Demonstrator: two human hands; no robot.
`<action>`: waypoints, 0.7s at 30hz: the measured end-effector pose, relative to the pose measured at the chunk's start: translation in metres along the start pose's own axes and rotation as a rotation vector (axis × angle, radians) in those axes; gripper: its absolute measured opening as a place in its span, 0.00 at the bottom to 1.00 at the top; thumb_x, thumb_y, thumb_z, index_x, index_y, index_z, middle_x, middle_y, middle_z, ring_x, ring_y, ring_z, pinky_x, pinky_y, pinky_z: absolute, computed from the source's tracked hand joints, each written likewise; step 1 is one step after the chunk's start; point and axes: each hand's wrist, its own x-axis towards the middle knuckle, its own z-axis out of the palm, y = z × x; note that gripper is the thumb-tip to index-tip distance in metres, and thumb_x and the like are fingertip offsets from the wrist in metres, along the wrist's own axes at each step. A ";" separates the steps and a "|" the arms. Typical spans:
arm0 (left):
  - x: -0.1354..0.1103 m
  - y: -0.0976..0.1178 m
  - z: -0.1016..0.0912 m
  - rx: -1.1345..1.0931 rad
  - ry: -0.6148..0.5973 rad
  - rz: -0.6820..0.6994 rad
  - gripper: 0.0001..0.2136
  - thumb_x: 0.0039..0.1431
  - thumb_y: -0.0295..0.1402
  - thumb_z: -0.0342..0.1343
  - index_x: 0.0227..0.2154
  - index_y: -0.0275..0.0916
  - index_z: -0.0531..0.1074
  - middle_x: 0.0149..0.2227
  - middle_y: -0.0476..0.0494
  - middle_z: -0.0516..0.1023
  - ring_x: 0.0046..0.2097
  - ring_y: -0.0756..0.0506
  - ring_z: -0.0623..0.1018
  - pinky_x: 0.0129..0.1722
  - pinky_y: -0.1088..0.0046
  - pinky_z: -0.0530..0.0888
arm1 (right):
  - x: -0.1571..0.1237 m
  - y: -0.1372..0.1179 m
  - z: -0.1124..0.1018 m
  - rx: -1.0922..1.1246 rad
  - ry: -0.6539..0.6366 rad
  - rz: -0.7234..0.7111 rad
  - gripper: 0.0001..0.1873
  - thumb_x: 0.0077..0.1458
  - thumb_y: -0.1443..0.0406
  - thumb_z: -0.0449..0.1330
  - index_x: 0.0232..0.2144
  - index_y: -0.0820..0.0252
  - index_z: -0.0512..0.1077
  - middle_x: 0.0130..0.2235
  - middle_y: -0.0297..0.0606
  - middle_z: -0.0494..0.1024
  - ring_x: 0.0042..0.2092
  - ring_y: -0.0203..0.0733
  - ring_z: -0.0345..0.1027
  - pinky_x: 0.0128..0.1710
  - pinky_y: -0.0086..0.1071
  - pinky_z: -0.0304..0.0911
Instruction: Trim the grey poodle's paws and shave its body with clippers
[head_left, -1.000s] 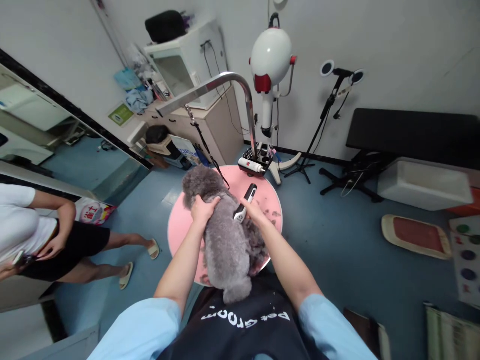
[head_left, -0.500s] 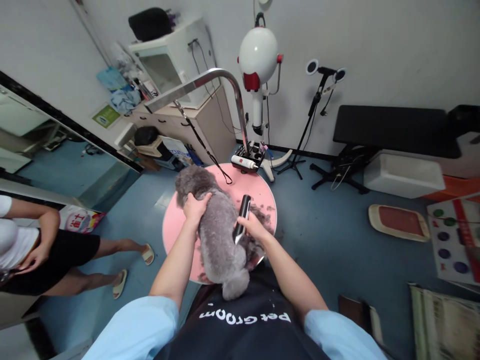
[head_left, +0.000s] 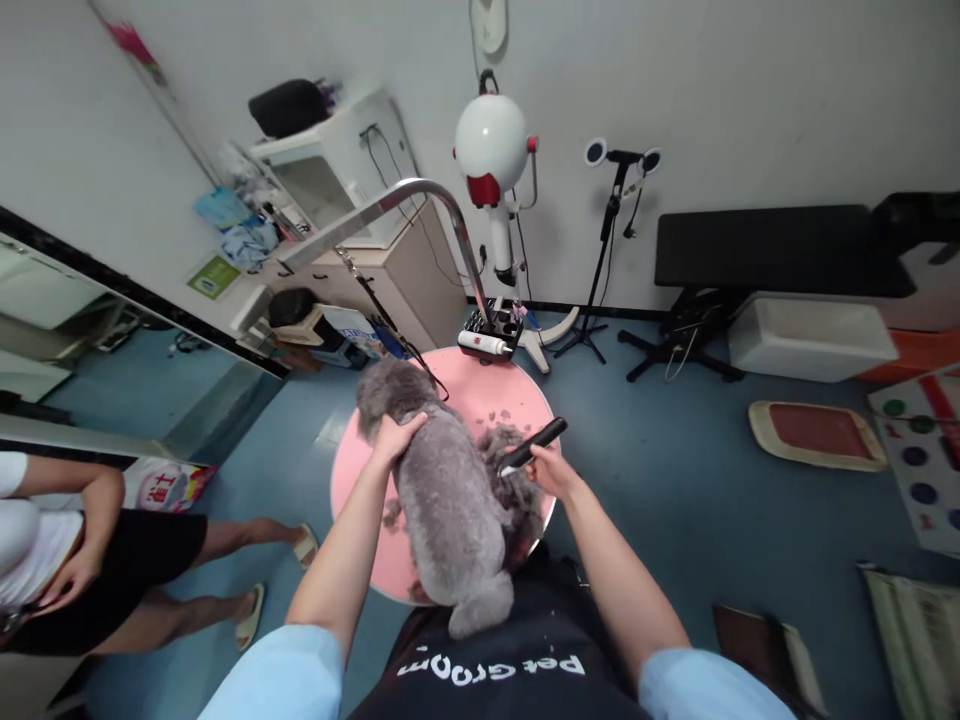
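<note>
A grey curly-coated dog point(head_left: 450, 500) is on a round pink grooming table point(head_left: 487, 385), its head away from me and its tail against my black apron. My left hand point(head_left: 394, 440) grips the dog around the neck and shoulder. In my right hand point(head_left: 551, 470) is a black hair clipper point(head_left: 534, 445), its blade end pointing left toward the dog's right flank, over the loose fur. It appears slightly apart from the coat. Clumps of cut grey fur point(head_left: 521, 495) lie along the table's right side.
A metal grooming arm point(head_left: 375, 205) with a hanging black loop point(head_left: 386, 325) arches over the table. A tool holder point(head_left: 514, 320) with a white bottle point(head_left: 482, 344) sits at the far edge. Behind stands a white dryer point(head_left: 491, 140). Another person point(head_left: 60, 540) is at the left.
My right hand has moved the clipper right, away from the dog's back, and turned it from steep to slanting. My left hand keeps its hold. The view has tilted up slightly.
</note>
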 end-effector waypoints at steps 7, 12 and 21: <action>-0.001 -0.009 0.004 -0.030 0.026 0.074 0.32 0.51 0.39 0.66 0.58 0.32 0.67 0.59 0.31 0.72 0.60 0.37 0.73 0.63 0.61 0.66 | 0.110 -0.031 0.054 -0.075 0.006 -0.068 0.15 0.38 0.58 0.69 0.26 0.59 0.70 0.21 0.27 0.71 0.20 0.29 0.53 0.19 0.26 0.47; -0.005 -0.024 -0.006 -0.104 0.007 0.006 0.29 0.57 0.35 0.60 0.60 0.31 0.65 0.61 0.32 0.71 0.61 0.40 0.72 0.63 0.64 0.66 | 0.109 -0.004 0.062 -0.101 -0.037 -0.020 0.11 0.36 0.63 0.69 0.23 0.61 0.73 0.22 0.29 0.74 0.24 0.32 0.63 0.21 0.25 0.53; -0.007 -0.037 -0.015 -0.067 0.023 0.000 0.34 0.58 0.36 0.58 0.66 0.35 0.55 0.63 0.33 0.68 0.61 0.41 0.72 0.60 0.67 0.70 | 0.094 0.016 0.055 0.001 0.052 0.058 0.09 0.45 0.60 0.63 0.24 0.60 0.71 0.19 0.30 0.73 0.17 0.29 0.57 0.15 0.25 0.48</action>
